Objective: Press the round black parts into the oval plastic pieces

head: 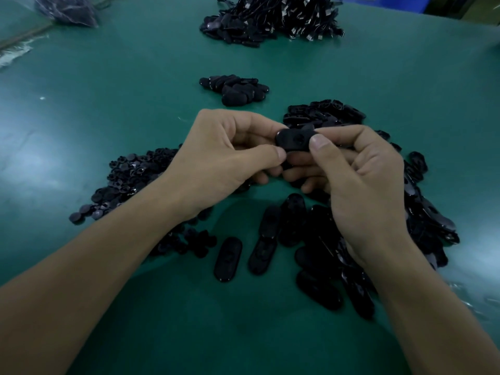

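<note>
Head view: two thumbs bear on one oval piece held clear of the table

Both hands close on a single flat black oval plastic piece (293,140), raised above the work surface between them. The left hand (230,155) pinches its left end, thumb in front and curled fingers behind. The right hand (359,171) pinches the right end the same way, its thumb lying just beside the round black part (299,138) that sits in the middle of the oval. Fingers behind probably serve as the anvil while the thumbs push from the front. Whether the round part is fully seated cannot be told.

Supplies lie where each hand would reach them. A heap of loose round black parts (130,180) is spread under and beyond the left forearm. A long pile of black oval pieces (427,212) runs along the right side, and several separate oval pieces (228,259) lie flat just below the hands, perhaps set down as finished, though that is a guess.

Farther out on the green table (108,90) sit a small mound of dark pieces (235,89), a large far heap of black corded items (270,20) and a clear plastic bag of dark parts (67,9), all well apart from the work.
</note>
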